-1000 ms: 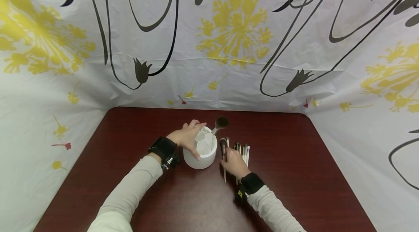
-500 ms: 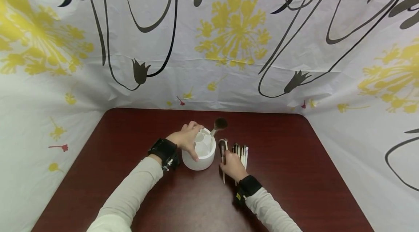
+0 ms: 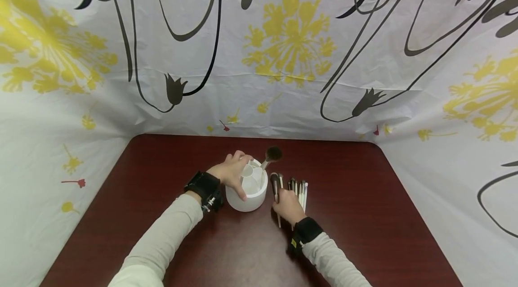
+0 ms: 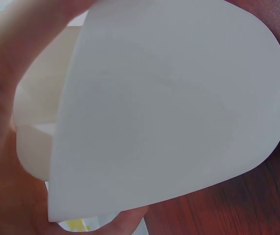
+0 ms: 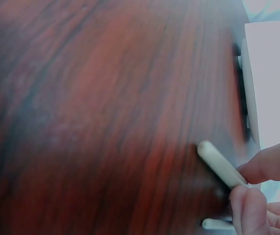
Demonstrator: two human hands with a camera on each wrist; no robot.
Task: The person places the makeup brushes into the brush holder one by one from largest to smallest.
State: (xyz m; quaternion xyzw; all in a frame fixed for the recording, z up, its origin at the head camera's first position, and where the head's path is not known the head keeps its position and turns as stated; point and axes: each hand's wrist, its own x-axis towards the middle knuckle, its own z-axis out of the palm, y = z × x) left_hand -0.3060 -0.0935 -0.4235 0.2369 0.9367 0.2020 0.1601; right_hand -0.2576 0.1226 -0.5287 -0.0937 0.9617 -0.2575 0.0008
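My left hand (image 3: 231,173) grips a white round brush holder (image 3: 246,204) by its rim, thumb on the near side and fingers over the far side. Inside the holder are divided compartments. One fluffy makeup brush (image 3: 273,154) stands in it, leaning right. In the left wrist view the holder's smooth wall (image 4: 169,107) fills most of the frame. Just right of the holder, my right hand (image 3: 290,206) pinches a makeup brush (image 3: 274,181) with a dark head. Its pale handle (image 5: 218,161) shows between thumb and finger in the right wrist view.
Several more makeup brushes (image 3: 301,192) lie side by side right of my right hand, partly covered by it. Another pale handle end (image 5: 217,224) lies below the pinched one. The dark red table (image 3: 194,242) meets a patterned white sheet (image 3: 226,75) at its back edge.
The pinched brush's handle end has swung slightly right, and my right hand has shifted a little. The left hand and the holder stay as they were.
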